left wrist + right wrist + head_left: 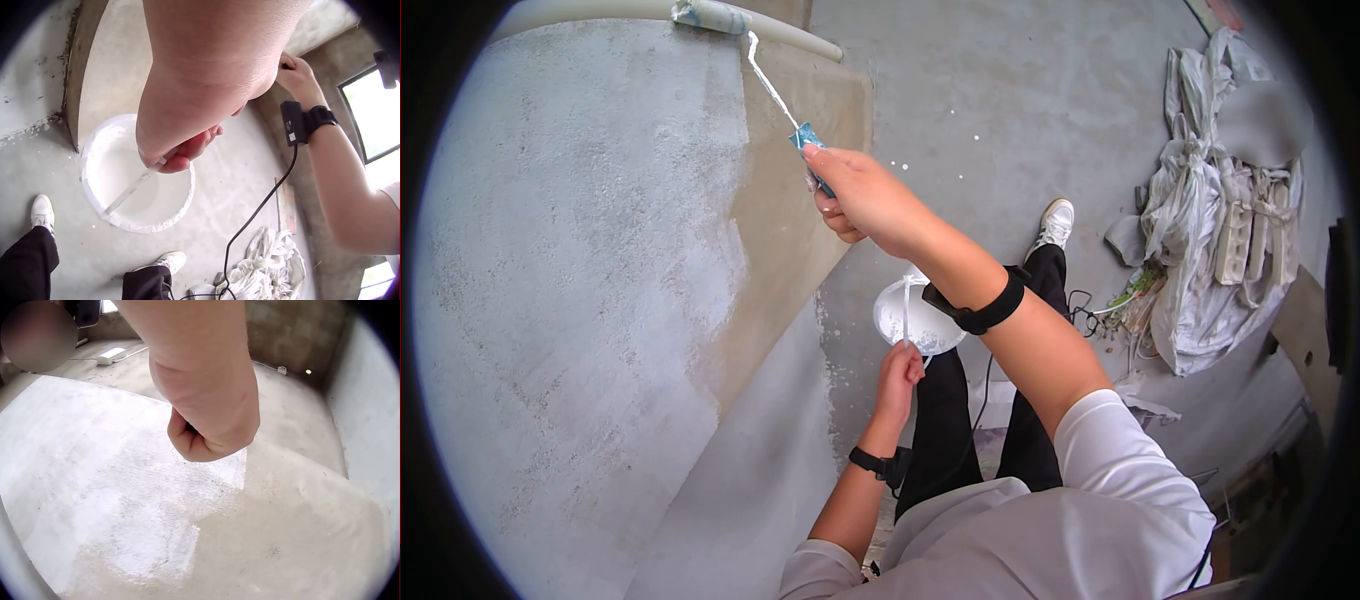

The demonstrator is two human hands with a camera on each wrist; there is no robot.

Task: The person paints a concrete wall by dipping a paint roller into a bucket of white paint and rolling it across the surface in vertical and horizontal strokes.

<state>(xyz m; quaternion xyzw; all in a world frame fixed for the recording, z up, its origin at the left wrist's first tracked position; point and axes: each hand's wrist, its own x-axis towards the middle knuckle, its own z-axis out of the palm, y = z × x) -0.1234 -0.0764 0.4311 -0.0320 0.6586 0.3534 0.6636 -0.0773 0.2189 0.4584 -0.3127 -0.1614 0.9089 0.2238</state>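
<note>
My right hand (865, 197) grips the blue handle (805, 138) of a paint roller. Its paint-smeared wire frame runs up to the roller sleeve (712, 16), at the top of a curved wall (600, 200), by a pale pipe. White paint covers much of this wall, beside a bare tan strip (785, 190). Low in front of my body, my left hand (898, 375) holds a white bucket (87, 165) by its pale strap-like handle (128, 194), fingers curled around it. Whitish paint lies inside the bucket. In the right wrist view my right hand (212, 434) hides the roller.
White paint drops dot the grey floor (1000, 130). Bundled white plastic sacks (1185, 320) lie to the right, with small debris beside them. A black cable (262, 209) trails from the right wrist's camera. The pale pipe (795, 38) runs along the wall's top.
</note>
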